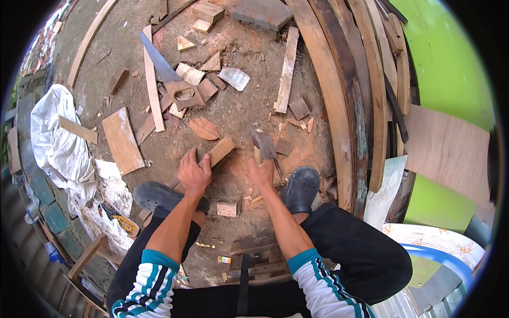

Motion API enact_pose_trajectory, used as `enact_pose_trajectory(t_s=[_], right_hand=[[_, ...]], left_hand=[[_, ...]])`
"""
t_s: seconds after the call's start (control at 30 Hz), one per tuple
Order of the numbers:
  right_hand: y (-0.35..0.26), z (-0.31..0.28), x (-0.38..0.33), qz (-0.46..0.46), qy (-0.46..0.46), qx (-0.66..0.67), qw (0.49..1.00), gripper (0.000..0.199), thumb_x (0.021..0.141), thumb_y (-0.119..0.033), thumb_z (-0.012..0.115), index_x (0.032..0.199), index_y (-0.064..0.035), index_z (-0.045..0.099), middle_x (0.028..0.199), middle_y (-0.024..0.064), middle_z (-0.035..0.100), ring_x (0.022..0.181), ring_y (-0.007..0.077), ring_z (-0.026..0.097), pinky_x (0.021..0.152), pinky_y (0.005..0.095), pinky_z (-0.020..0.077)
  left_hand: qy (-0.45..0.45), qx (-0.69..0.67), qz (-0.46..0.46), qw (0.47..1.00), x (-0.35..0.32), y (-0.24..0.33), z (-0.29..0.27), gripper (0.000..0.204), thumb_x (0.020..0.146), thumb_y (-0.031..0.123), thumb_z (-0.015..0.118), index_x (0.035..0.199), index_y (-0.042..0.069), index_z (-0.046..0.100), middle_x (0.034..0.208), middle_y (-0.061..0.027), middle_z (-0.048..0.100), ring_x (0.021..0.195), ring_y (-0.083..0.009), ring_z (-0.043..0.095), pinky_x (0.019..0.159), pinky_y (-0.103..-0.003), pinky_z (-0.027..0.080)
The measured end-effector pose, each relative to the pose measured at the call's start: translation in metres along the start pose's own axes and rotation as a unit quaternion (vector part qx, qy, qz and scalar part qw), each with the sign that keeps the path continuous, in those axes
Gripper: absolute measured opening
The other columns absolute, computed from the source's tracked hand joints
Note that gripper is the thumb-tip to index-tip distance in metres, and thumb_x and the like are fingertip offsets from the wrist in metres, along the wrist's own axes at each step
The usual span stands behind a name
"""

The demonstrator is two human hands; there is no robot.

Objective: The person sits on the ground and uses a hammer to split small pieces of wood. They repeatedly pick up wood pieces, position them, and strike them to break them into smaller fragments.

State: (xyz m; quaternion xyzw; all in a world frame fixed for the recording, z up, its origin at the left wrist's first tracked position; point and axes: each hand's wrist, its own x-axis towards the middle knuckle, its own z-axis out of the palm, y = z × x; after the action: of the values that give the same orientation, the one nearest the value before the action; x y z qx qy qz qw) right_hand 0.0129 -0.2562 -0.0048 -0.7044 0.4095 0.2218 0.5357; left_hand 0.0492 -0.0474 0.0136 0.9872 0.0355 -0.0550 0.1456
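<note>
My left hand (194, 172) is closed on a short wooden block (221, 150), which lies slantwise close to the ground in front of me. Part of the block is hidden under the fingers. To the right of it, my right hand (261, 174) grips a hammer (263, 143) by its pale wooden handle. The dark metal head sits just above that fist, apart from the block. Another small wood block (227, 209) lies on the ground between my feet. Beyond my left hand are a brown leaf (204, 128) and a handsaw (169, 71) with a wooden handle.
Long planks (339, 100) run along the right side, beside a green panel (450, 63) and a plywood sheet (448, 153). On the left lie a plywood piece (123, 140) and a crumpled white sack (63, 140). Several wood offcuts are scattered on the dirt ground (244, 47).
</note>
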Motion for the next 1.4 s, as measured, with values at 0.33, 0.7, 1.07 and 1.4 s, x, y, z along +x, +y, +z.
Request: enact_pose_trajectory(t_s=[0.33,0.7,1.07,1.4], right_hand=[[-0.019,-0.003,-0.027,-0.217,0.032,-0.016,0.976,0.024,0.09,-0.023,0.064,0.085,0.001,0.065,0.07,0.0185,0.065,0.061,0.0342,0.063,0.06,0.0441,0.0481],[0.0,-0.019,-0.027,-0.179,0.009,-0.002,0.984,0.023,0.089,-0.022,0.063,0.082,0.0002,0.063,0.064,0.0085,0.057,0.058,0.0194,0.056,0.055,0.0401,0.0442],[0.008,-0.017,-0.018,-0.123,0.046,0.01,0.991,0.03,0.089,-0.028,0.064,0.086,0.0016,0.065,0.067,0.0169,0.065,0.064,0.0319,0.064,0.065,0.0446,0.0497],[-0.01,-0.006,-0.04,-0.231,0.054,0.005,0.971,0.023,0.089,-0.022,0.064,0.09,0.0008,0.068,0.068,0.0176,0.065,0.064,0.028,0.065,0.063,0.0422,0.0496]], left_hand=[[0.003,-0.006,0.013,1.0,0.001,-0.009,0.006,0.053,0.093,0.046,0.058,0.125,0.003,0.062,0.121,-0.0191,0.065,0.113,-0.038,0.061,0.097,-0.048,0.047],[-0.024,-0.013,-0.019,0.999,0.006,0.003,-0.002,0.055,0.093,0.047,0.058,0.127,0.004,0.061,0.124,-0.0192,0.064,0.116,-0.0378,0.059,0.099,-0.047,0.046],[-0.017,0.005,-0.014,1.0,0.006,0.004,-0.004,0.051,0.095,0.045,0.056,0.127,0.006,0.061,0.122,-0.0186,0.065,0.113,-0.0373,0.061,0.096,-0.046,0.048],[-0.014,-0.014,-0.02,1.0,0.004,0.002,0.0,0.054,0.094,0.047,0.057,0.127,0.005,0.061,0.123,-0.0184,0.064,0.116,-0.0369,0.059,0.099,-0.047,0.046]])
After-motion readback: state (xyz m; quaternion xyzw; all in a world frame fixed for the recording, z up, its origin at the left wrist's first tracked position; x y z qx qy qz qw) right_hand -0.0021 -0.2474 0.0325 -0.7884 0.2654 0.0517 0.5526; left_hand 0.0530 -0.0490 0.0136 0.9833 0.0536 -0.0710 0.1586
